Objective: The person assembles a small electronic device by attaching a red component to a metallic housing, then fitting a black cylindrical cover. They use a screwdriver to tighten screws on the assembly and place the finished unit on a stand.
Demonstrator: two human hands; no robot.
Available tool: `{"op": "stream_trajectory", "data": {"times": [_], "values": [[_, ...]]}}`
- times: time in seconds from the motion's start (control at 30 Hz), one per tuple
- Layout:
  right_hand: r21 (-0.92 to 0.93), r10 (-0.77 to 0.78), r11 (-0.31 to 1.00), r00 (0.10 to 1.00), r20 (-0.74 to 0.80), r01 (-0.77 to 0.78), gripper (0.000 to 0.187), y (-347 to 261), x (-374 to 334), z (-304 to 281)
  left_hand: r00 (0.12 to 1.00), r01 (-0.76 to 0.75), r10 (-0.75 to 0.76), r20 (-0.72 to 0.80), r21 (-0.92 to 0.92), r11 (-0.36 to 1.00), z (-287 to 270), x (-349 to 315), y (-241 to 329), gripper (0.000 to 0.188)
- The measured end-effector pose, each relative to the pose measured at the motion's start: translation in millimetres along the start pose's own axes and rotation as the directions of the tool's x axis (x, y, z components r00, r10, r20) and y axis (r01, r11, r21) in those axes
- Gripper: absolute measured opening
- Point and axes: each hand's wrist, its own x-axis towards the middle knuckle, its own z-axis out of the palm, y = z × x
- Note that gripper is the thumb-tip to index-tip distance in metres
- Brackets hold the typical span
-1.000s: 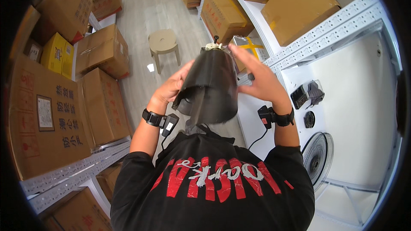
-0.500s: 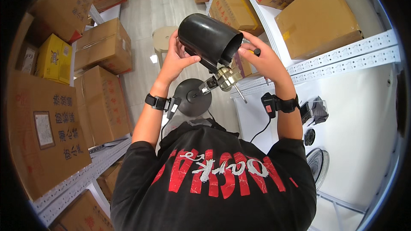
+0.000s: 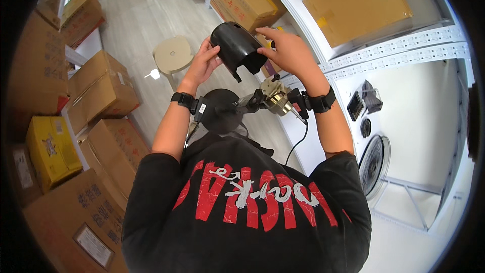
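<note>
Between my hands is a black, hollow motor cover (image 3: 235, 45), tilted so its notched open end faces the lower right. My left hand (image 3: 201, 64) is closed on its left side, with the thumb over the edge. At the opposite rim, the thumb and fingers of my right hand (image 3: 289, 53) pinch the cover. A bare metal fan motor (image 3: 277, 98) with a thin shaft sits just below the cover, apart from it. The motor tops a stand whose round black base (image 3: 221, 114) rests on the floor.
A beige stool (image 3: 173, 53) stands beyond my left hand. Cardboard boxes (image 3: 103, 86) and a yellow box (image 3: 53, 149) line the left side. On the white shelf (image 3: 404, 121) at right lie a round fan guard (image 3: 373, 167), a small black round part (image 3: 366, 128) and a grey bundle (image 3: 372, 97).
The cover has tilted, turning its notched open end more into view. The motor appears farther right, near my right wrist. The whole view has shifted, bringing the stool out more fully.
</note>
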Motion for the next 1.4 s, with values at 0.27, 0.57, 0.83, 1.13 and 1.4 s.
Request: {"op": "stream_trajectory", "data": {"times": [0.27,0.57,0.83,1.13,1.4], "values": [[-0.055,0.245,0.969,0.912,0.329,-0.240,0.044,14,5,31,1.000,0.024,-0.020,-0.020,0.241,0.970,-25,13,-30,0.078],[-0.079,0.400,0.915,0.863,0.309,-0.396,0.050,29,-8,26,0.999,-0.005,-0.006,0.038,0.283,0.959,-15,6,-62,0.075],[0.000,0.492,0.855,0.811,0.316,-0.519,0.046,17,-35,15,0.995,0.083,-0.091,0.029,0.224,0.971,-12,-1,-79,0.085],[0.186,0.461,0.862,0.881,0.104,-0.472,0.044,19,-81,15,0.980,-0.037,-0.050,0.194,0.422,0.906,0,-8,-68,0.097],[0.291,0.646,0.754,0.746,-0.164,-0.589,0.036,37,-164,-7,0.970,-0.003,-0.122,0.208,0.515,0.857,21,-16,-55,0.097]]}}
